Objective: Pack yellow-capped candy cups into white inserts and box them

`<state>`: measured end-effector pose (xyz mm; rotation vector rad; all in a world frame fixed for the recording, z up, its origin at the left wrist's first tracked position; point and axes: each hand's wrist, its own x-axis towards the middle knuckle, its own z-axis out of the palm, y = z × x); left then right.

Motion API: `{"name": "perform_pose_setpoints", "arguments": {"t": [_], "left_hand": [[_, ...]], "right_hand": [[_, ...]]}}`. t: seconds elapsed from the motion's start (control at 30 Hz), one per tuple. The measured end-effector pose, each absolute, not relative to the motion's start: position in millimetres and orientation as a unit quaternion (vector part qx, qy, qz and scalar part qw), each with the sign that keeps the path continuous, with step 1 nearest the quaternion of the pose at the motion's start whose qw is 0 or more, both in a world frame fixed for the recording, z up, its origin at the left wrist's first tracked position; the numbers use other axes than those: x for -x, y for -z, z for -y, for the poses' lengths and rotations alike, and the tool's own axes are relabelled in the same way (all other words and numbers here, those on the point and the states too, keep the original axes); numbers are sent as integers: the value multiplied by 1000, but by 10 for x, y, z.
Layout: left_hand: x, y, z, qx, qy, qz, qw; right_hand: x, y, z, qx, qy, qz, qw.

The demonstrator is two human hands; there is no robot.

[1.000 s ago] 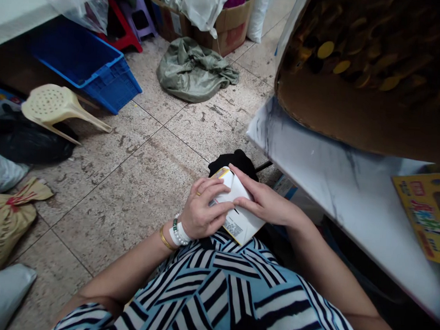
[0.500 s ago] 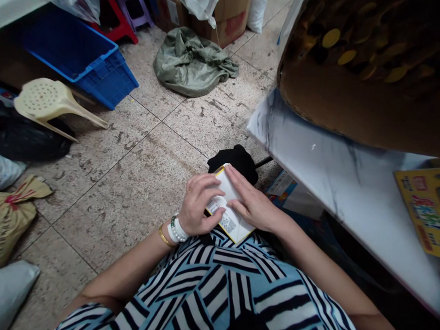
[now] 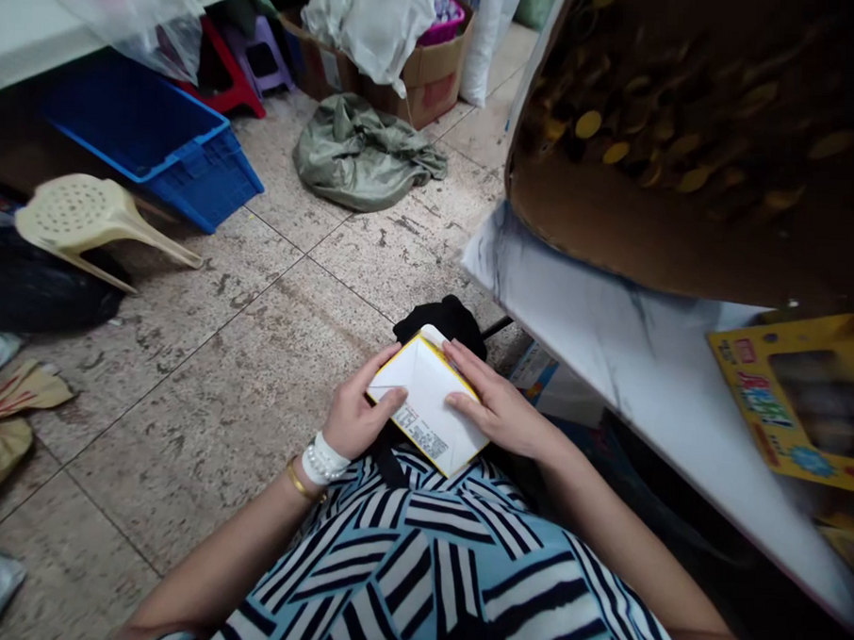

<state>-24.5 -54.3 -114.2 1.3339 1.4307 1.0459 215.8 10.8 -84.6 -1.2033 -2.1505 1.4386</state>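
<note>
Over my lap I hold a flat cardboard box point(image 3: 430, 405), white on its upper face with yellow edges and small print near its lower edge. My left hand point(image 3: 359, 409) grips its left side, thumb on the white face and fingers mostly hidden under it. On the opposite side, my right hand point(image 3: 495, 398) is closed around the box's edge, thumb on top and fingers along the far right edge. A small white flap sticks up at the far corner. The box's underside is hidden.
To the right, a marble-patterned table point(image 3: 562, 298) bears a big carton point(image 3: 614, 243) with gold discs inside and a yellow windowed box point(image 3: 769, 410). A cream stool point(image 3: 82, 211), blue crate point(image 3: 192, 182) and green sack point(image 3: 363, 157) are on the floor.
My left hand has shifted from lying over the box's face to gripping its left side, and more of the white face shows. My view has shifted slightly to the right and up.
</note>
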Motion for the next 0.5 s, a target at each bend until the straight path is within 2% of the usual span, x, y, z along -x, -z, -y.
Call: {"name": "perform_pose_setpoints", "arguments": {"t": [0.13,0.23,0.37,0.43,0.5], "left_hand": [[453,1229,768,-542,-435,-559,452],[582,1379,992,-475,-469,-574,474],[637,1412,1178,-338,-496,-559,573],[626,1284,1146,-288,-522,-540,594],[597,1058,1021,-285,-573,-494,589]], "right_hand": [[-2299,988,79,579,-496,591,264],[-2412,1129,266,671,-549,415,277],[-2338,979,504,516,-781,241,255],[-2250,740,540,451,-806,261,283],[-2199,442,485,419,-771,342,336]]}}
